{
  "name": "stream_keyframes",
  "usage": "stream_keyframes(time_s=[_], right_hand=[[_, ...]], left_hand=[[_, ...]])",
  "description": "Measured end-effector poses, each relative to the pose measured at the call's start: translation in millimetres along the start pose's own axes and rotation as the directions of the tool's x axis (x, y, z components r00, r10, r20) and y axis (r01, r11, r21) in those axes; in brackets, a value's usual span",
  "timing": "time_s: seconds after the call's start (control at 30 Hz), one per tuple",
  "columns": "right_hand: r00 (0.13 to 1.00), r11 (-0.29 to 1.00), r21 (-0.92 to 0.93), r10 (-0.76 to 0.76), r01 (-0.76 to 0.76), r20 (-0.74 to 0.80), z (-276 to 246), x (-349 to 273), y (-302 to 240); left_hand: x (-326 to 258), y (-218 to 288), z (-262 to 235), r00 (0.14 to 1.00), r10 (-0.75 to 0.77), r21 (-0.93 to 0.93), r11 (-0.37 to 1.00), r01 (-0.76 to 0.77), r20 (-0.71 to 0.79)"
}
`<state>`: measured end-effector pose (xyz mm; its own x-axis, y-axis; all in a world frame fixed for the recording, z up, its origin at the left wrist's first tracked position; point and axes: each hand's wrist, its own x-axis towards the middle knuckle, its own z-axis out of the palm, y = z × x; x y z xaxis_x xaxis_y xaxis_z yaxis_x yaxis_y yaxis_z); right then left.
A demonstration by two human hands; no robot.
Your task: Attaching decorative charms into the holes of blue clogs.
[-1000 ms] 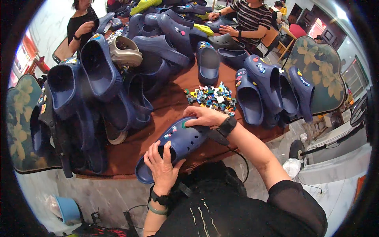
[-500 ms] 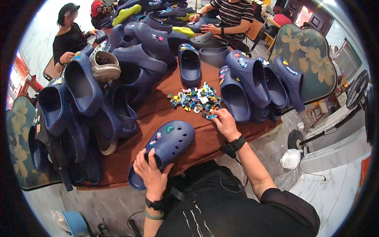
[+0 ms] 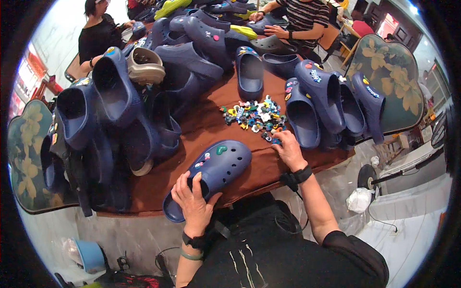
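Observation:
A navy blue foam clog (image 3: 223,165) lies at the table's near edge, toe pointing away to the right. It carries a green charm (image 3: 221,150) and small pink-and-white charms (image 3: 203,160) beside several bare holes. My left hand (image 3: 193,194) grips the clog by its opening, thumb on the near side and fingers over the far rim. Right of the toe, my right hand (image 3: 290,150) pinches a small blue shoe charm (image 3: 276,141), partly hidden by the fingertips. That spot borders a loose pile of colourful shoe charms (image 3: 257,115).
Stacked navy clogs (image 3: 113,91) crowd the left side of the brown cloth (image 3: 149,194), with a beige clog (image 3: 145,67) among them. More decorated clogs (image 3: 302,120) stand right of the pile. Two people work across the table. A fan (image 3: 367,176) stands at right, a blue bucket (image 3: 90,257) lower left.
The whole view has shifted, so the table scene appears farther right and slightly higher. My left hand keeps its hold on the clog; my right fingers remain at the pile's near edge.

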<state>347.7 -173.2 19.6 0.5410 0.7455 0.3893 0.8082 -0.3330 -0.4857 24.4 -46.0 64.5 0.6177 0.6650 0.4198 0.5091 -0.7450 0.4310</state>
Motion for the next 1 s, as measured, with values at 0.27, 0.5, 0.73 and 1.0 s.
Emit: stream_keyframes(time_s=[0.27,0.5,0.73,1.0], right_hand=[[0.995,0.991,0.091,0.102,-0.102,0.000,-10.8,-2.0,-18.3],[0.974,0.847,0.483,0.169,-0.222,0.152,-17.2,3.4,-74.9],[0.988,0.920,0.370,-0.153,0.131,0.030,-1.3,9.0,-103.2],[0.963,0.962,0.102,-0.242,0.255,-0.121,3.3,9.5,-103.4]], left_hand=[[-2.5,-2.4,1.9,1.000,0.015,-0.009,1.000,-0.015,-0.005],[-3.0,-3.1,2.2,0.999,0.022,-0.001,1.000,-0.022,-0.023],[-2.6,-1.3,0.7,1.000,0.004,0.005,1.000,-0.004,-0.004],[-3.3,-1.0,-1.0,1.000,-0.003,0.007,1.000,0.003,-0.002]])
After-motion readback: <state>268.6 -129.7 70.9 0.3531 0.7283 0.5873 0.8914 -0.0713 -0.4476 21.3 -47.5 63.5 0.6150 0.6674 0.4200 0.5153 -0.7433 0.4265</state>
